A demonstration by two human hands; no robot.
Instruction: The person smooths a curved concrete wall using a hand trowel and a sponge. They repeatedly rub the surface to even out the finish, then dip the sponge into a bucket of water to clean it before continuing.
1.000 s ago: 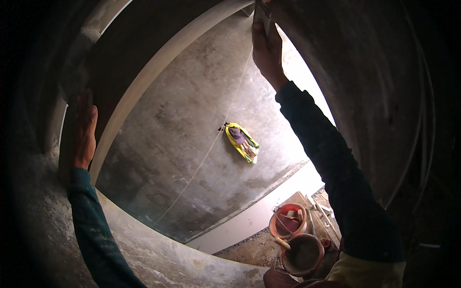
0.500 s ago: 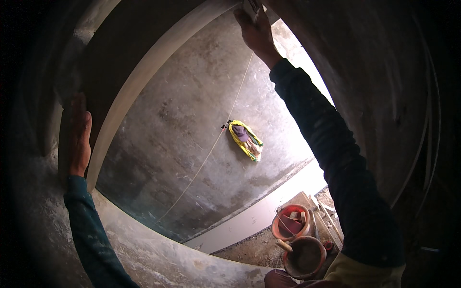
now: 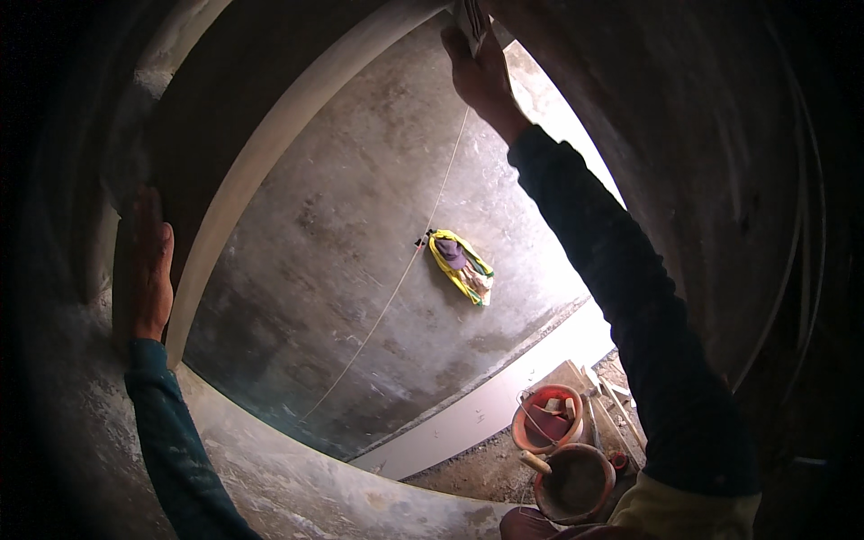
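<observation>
My left hand (image 3: 153, 270) lies stretched out against a dark surface beside a pale curved edge (image 3: 219, 211), in shade at the left. High up at the top centre, my right hand (image 3: 486, 81) grips a small flat piece (image 3: 472, 20) at the upper end of that edge; what the piece is I cannot make out. Between my arms is a mottled grey concrete wall (image 3: 333, 252) with a thin line running diagonally across it. A purple cap (image 3: 449, 252) and a yellow-green cloth (image 3: 470, 292) hang together beside the line.
At the lower right stand an orange bucket (image 3: 544, 396) with pieces inside and a second round container (image 3: 567, 481) with a wooden handle across its rim, among boards (image 3: 616, 418) on rough ground. A white strip (image 3: 450, 436) runs along the wall's foot. A concrete ledge (image 3: 270, 432) curves along the bottom.
My right hand has shifted left along the top from a second ago. My left hand stays flat by the pale edge, and the view has moved slightly.
</observation>
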